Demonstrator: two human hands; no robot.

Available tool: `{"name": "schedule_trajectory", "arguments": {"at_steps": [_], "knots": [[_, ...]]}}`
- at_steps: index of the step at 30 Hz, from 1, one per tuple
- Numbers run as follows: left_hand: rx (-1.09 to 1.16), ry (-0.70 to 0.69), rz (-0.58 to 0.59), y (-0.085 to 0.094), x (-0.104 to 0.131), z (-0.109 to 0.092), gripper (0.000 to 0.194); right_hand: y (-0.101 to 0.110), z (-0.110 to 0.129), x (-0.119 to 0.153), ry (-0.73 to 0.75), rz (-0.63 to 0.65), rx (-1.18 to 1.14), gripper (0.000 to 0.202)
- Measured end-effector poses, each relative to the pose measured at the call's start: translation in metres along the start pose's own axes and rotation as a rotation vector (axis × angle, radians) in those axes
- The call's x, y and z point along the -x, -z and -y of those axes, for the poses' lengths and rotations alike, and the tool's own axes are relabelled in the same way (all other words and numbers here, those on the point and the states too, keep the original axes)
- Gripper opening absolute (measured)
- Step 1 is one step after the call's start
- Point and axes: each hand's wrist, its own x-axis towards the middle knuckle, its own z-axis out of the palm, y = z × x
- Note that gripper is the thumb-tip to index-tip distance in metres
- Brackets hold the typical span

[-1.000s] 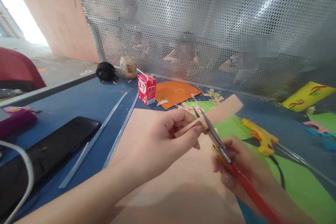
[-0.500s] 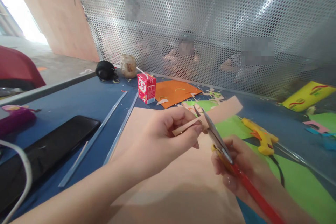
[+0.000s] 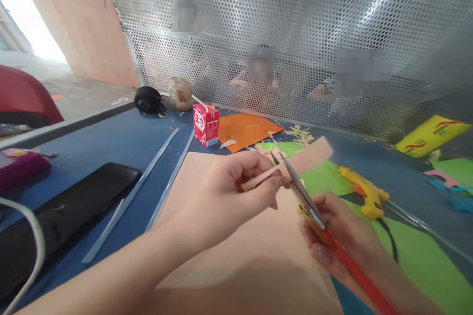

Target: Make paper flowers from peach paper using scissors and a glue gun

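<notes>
My left hand (image 3: 240, 182) pinches a narrow strip of pale peach paper (image 3: 312, 156) between thumb and fingers. The wider end of the strip sticks out to the upper right. My right hand (image 3: 338, 231) is closed around scissors (image 3: 301, 189) with red and yellow handles. The scissor blades are a little apart and cross the strip close to my left fingertips. Below both hands lies a large sheet of peach paper (image 3: 244, 261). Bright green paper (image 3: 328, 179) spreads behind and to the right of the scissors.
A red drink carton (image 3: 206, 125) with a straw stands beyond my left hand, by orange paper (image 3: 247, 130) and scraps. A yellow glue gun (image 3: 365, 192) lies right. Leftward are a black phone (image 3: 74, 221) and clear strips (image 3: 133, 194). A perforated metal screen (image 3: 295, 24) rises behind.
The strip's free end has shifted slightly left and the scissors have moved slightly with it. Both hands keep their grips; the view has shifted a little.
</notes>
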Motion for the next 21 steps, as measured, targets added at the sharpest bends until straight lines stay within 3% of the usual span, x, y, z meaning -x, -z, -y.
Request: {"name": "schedule_trajectory", "arguments": {"at_steps": [8, 21], "knots": [[0.055, 0.000, 0.036, 0.001, -0.001, 0.000, 0.019, 0.002, 0.013, -0.001, -0.131, -0.006, -0.058, 0.029], [0.045, -0.025, 0.047, 0.002, -0.001, 0.002, 0.021, 0.004, 0.005, -0.004, -0.047, -0.015, -0.009, 0.028]]}}
